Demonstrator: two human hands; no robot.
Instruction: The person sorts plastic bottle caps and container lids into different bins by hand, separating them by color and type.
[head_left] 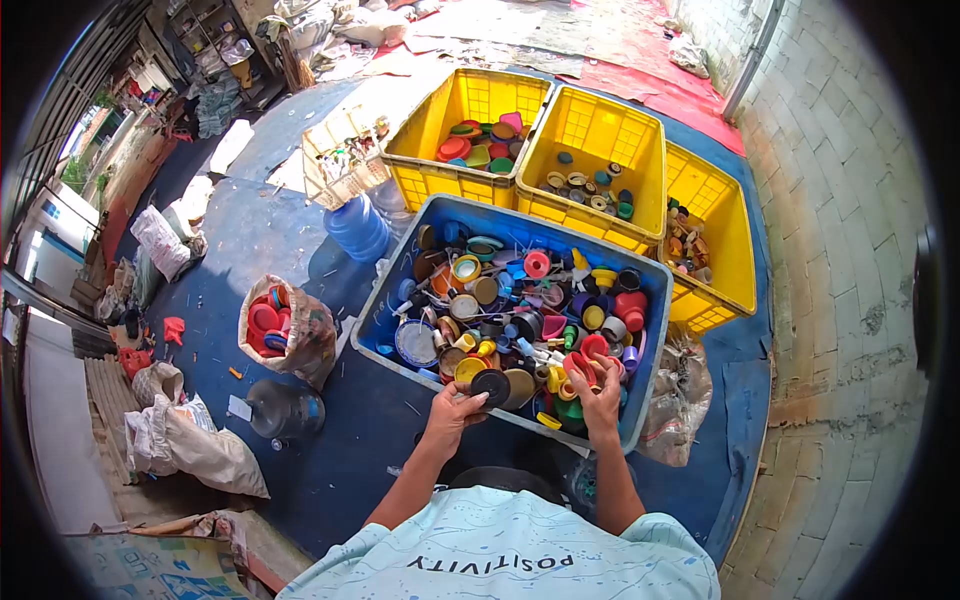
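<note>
A large blue-grey tub (400, 372) full of mixed plastic caps and lids stands right in front of me. At its near edge my left hand (457, 415) pinches a round black lid (491, 387) between thumb and fingers. A brownish lid (519, 388) and a yellow lid (470, 371) lie beside it. My right hand (598, 403) reaches over the tub's near right part, its fingers closed at a red lid (578, 366). Yellow and green caps are close to that hand. Its fingertips partly cover the pieces there.
Behind the tub stand yellow crates (450, 178) holding sorted caps. To the left are a sack of red lids (318, 345), a clear water jug (285, 408), a blue jug (357, 228) and a pale basket (318, 178). A block wall (840, 300) runs along the right.
</note>
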